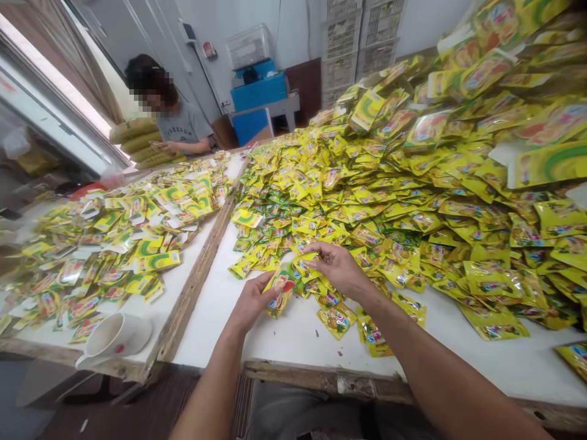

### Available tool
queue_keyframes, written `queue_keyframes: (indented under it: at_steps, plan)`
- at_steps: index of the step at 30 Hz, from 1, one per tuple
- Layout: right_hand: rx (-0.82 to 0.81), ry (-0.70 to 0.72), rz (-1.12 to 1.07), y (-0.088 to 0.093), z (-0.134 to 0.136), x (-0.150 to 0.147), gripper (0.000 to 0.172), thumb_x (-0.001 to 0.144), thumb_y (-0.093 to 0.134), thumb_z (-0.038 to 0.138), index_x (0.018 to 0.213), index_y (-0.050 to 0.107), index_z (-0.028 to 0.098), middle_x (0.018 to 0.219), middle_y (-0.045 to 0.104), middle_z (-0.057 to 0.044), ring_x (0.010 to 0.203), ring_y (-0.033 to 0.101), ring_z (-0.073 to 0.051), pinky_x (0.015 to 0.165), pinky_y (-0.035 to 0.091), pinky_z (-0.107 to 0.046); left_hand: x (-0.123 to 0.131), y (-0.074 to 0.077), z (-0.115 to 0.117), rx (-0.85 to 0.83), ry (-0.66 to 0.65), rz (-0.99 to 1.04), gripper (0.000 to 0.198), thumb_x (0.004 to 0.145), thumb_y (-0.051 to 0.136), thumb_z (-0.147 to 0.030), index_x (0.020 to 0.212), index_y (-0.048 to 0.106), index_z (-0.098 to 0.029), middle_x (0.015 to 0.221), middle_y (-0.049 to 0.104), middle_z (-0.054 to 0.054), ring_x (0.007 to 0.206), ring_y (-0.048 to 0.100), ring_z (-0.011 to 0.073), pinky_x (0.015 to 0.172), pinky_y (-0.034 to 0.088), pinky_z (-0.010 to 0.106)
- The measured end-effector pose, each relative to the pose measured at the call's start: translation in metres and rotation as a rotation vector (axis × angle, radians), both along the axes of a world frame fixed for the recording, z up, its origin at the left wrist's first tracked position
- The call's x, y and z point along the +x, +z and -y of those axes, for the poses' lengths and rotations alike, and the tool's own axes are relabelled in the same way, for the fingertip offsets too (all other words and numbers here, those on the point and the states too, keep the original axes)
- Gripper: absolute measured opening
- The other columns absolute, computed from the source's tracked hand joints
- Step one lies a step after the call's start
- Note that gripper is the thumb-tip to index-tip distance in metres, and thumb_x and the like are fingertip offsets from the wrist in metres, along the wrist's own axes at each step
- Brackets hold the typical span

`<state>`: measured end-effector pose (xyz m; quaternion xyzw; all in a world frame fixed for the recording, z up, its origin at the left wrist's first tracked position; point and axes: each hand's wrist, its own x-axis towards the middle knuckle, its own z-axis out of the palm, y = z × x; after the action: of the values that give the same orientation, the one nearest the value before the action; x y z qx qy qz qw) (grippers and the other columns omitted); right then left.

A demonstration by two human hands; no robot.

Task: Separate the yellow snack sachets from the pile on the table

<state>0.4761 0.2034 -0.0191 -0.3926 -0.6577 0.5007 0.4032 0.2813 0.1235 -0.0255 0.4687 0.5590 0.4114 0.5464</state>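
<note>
My left hand (249, 304) grips a small yellow-and-green printed carton (281, 296) with a red picture, thumb across its face. Just to the right, my right hand (338, 269) pinches a yellow sachet (304, 266) between thumb and fingers, close to the carton's upper end. Whether the sachet is partly inside the carton cannot be made out. Loose yellow sachets (337, 319) lie on the white tabletop (293, 339) below my right hand. Behind both hands rises a big heap of similar sachets (367, 201).
Left of a wooden divider (197, 284) cartons (151, 229) lie piled, with a white mug (120, 335) at the front edge. Larger printed cartons (550, 137) top the heap at right. Across the table is another person (183, 125); blue boxes (259, 91) and plastic crates (342, 46) stand behind.
</note>
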Motion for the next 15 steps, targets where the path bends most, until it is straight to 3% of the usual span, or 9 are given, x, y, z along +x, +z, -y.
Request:
queue_keyframes:
  at_steps: [4, 9, 15]
  plan:
    - [0.007, -0.049, -0.020, 0.001, -0.001, 0.001, 0.027, 0.072, 0.058, 0.033, 0.094, 0.064, 0.018, 0.071, 0.056, 0.001, 0.065, 0.048, -0.013, 0.063, 0.041, -0.026, -0.001, 0.000, 0.002, -0.034, 0.003, 0.043, 0.047, 0.068, 0.071, -0.039, 0.110, 0.064, -0.018, 0.092, 0.070, 0.007, 0.080, 0.063, 0.0211, 0.071, 0.048, 0.029]
    - [0.042, 0.085, 0.127, -0.003, -0.003, 0.007, 0.018, 0.073, 0.058, 0.028, 0.087, 0.067, 0.020, 0.076, 0.063, 0.000, 0.066, 0.053, -0.014, 0.063, 0.043, -0.026, 0.001, -0.004, 0.003, -0.056, 0.041, 0.167, 0.045, 0.069, 0.072, -0.036, 0.110, 0.064, -0.019, 0.091, 0.071, 0.006, 0.078, 0.065, 0.0191, 0.072, 0.048, 0.028]
    - [0.041, 0.235, 0.160, 0.004, -0.005, 0.015, 0.015, 0.074, 0.055, 0.023, 0.083, 0.066, 0.020, 0.090, 0.066, -0.001, 0.083, 0.058, -0.016, 0.076, 0.043, -0.029, -0.001, -0.010, 0.005, -0.041, 0.077, 0.151, 0.040, 0.066, 0.075, -0.032, 0.103, 0.067, -0.020, 0.099, 0.071, 0.004, 0.082, 0.064, 0.0175, 0.075, 0.048, 0.026]
